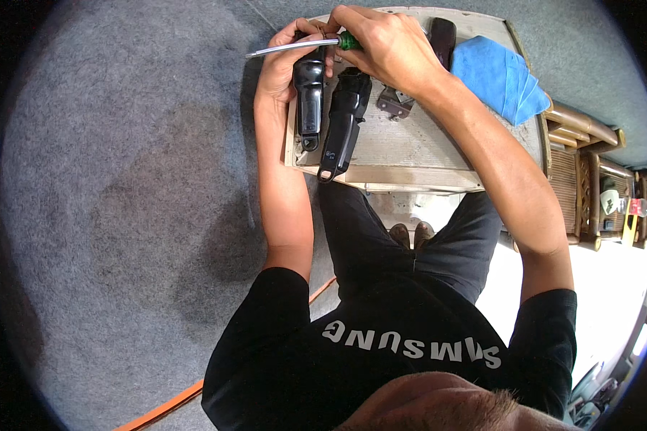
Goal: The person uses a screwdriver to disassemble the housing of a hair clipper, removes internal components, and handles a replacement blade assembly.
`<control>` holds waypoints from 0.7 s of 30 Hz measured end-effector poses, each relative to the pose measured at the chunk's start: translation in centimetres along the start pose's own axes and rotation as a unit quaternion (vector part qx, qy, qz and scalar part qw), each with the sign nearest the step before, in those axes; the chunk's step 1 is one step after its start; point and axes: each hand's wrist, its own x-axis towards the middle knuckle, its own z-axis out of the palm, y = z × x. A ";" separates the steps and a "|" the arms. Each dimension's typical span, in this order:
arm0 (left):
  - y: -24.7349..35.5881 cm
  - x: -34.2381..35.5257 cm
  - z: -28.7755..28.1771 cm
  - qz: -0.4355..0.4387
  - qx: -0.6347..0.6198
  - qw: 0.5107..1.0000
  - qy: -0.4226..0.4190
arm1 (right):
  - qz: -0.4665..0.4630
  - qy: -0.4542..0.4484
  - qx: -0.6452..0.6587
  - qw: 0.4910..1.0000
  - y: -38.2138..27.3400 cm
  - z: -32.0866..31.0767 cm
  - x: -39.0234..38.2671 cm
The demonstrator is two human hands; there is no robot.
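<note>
My left hand (278, 70) is wrapped around the upper end of a black hair clipper body (310, 106), which points its hanging-loop end toward me. My right hand (388, 43) closes on a screwdriver (349, 41) with a green handle; its long metal shaft runs left across the clipper, past my left fingers. The right fingertips reach close to the clipper's far end, and what they touch there is hidden. Beside it lies a second black shell piece (343, 129) with a loop at its near end. A small metal clipper blade (395, 104) rests to its right.
These lie on a light wooden tabletop (438, 147) with rounded far edge. A dark, oblong object (442, 39) and a folded blue cloth (496, 79) sit at the right. Bamboo furniture (579, 172) stands beyond. Grey carpet (136, 179) spreads left.
</note>
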 end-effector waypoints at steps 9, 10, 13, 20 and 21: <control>0.0 -0.2 -0.3 -0.006 -0.022 1.000 0.007 | -0.001 -0.021 0.001 1.000 -0.2 0.1 0.1; 0.0 -0.1 -0.4 -0.004 -0.020 1.000 -0.001 | -0.007 -0.018 -0.002 1.000 -0.1 0.1 0.1; -0.1 -0.1 -0.7 -0.003 -0.013 1.000 -0.009 | -0.005 -0.029 -0.011 1.000 -0.1 0.0 0.1; -0.3 0.0 -0.7 0.010 -0.008 1.000 -0.019 | -0.027 -0.011 -0.013 0.999 0.0 0.0 0.0; -0.3 0.0 -0.8 0.010 -0.008 1.000 -0.018 | -0.028 -0.013 -0.014 0.999 0.0 0.1 0.1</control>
